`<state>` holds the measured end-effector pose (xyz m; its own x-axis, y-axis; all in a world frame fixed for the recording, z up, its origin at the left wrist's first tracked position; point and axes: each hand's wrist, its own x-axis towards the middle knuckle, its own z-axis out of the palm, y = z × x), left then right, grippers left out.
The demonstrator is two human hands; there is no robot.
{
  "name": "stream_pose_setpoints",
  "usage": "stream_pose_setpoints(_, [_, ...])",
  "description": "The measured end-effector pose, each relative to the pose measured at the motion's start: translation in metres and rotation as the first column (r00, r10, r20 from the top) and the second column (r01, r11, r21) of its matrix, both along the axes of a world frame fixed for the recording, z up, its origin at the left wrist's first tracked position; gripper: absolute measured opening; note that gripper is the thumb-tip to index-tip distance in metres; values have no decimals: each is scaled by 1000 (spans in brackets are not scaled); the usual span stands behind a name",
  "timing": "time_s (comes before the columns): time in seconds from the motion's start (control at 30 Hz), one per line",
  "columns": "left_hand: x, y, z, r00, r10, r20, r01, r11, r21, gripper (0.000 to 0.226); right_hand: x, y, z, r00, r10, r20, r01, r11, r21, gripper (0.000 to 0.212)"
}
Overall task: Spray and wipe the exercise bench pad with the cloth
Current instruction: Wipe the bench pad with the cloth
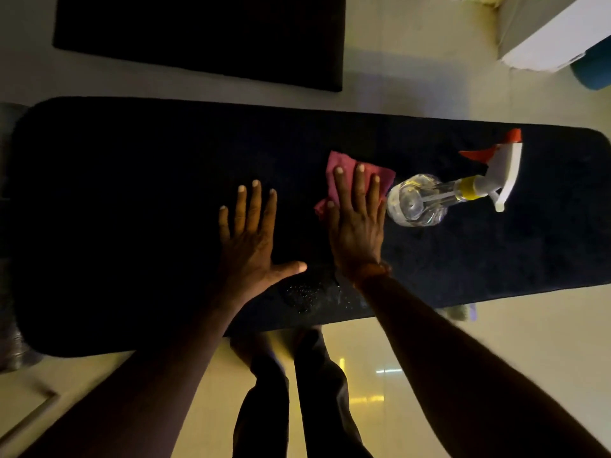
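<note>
The black bench pad (132,209) runs across the view from left to right. My right hand (357,223) lies flat, fingers spread, pressing a pink cloth (337,166) onto the pad's middle. My left hand (251,239) rests flat on the bare pad just left of it, fingers apart, holding nothing. A clear spray bottle (420,200) with a white head and red trigger lies on its side on the pad, right of the cloth. Wet droplets (307,292) glisten on the pad near its front edge, between my wrists.
A second black pad (198,38) lies on the pale floor beyond the bench. A white box (549,31) and a blue round object (595,71) sit at the top right. My legs (297,391) stand close against the bench's near edge.
</note>
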<state>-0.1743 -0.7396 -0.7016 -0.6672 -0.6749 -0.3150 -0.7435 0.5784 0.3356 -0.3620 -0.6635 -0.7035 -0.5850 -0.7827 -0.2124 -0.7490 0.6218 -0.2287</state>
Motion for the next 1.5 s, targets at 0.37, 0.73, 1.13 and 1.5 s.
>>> stream_pose_setpoints(0.37, [71, 8, 3, 996, 88, -35, -89, 995, -50, 129, 69, -6, 3, 948, 316, 23, -315, 948, -40, 62])
stream_pose_setpoints(0.73, [142, 0, 8, 943, 333, 12, -331, 940, -86, 137, 83, -56, 4, 820, 570, -42, -571, 821, 3, 63])
stream_pose_setpoints(1.13, [164, 0, 7, 874, 485, -10, -485, 873, -54, 145, 156, -102, 3, 901, 434, 5, -433, 901, -32, 61])
stream_pose_setpoints(1.5, [161, 8, 5, 779, 627, 6, -627, 779, -34, 152, 171, -135, -6, 498, 865, -51, -866, 495, -67, 60])
